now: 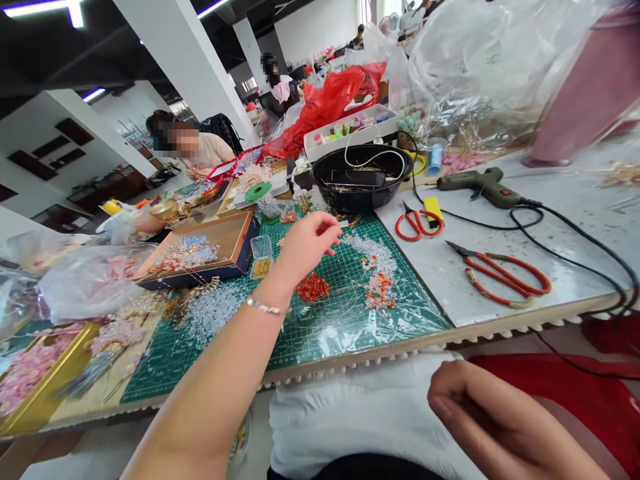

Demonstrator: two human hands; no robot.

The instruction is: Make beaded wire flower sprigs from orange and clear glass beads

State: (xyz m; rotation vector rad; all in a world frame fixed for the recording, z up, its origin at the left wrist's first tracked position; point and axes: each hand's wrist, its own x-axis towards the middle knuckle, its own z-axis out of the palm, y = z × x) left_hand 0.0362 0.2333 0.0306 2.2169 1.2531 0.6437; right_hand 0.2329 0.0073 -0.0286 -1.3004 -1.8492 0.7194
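Note:
My left hand (313,241) is raised over the green cutting mat (345,340), fingers curled together; whatever they may pinch is too small to make out. Just below it lies a pile of orange-red beads (313,288). To its right, a cluster of clear and orange beads (380,290) with thin wires rests on the mat. Clear pale beads (215,313) are heaped left of my forearm, beside a small box of gold beads (261,268). My right hand (475,407) is closed in front of the table edge, above my lap; its fingertips are partly hidden.
Red-handled pliers (510,273), small red-handled scissors (419,221) and a corded glue gun (483,188) lie at right. A black bowl (360,190) holds a phone. A tray (200,250) of beaded pieces stands left. Plastic bags crowd the back; a person (193,143) sits across.

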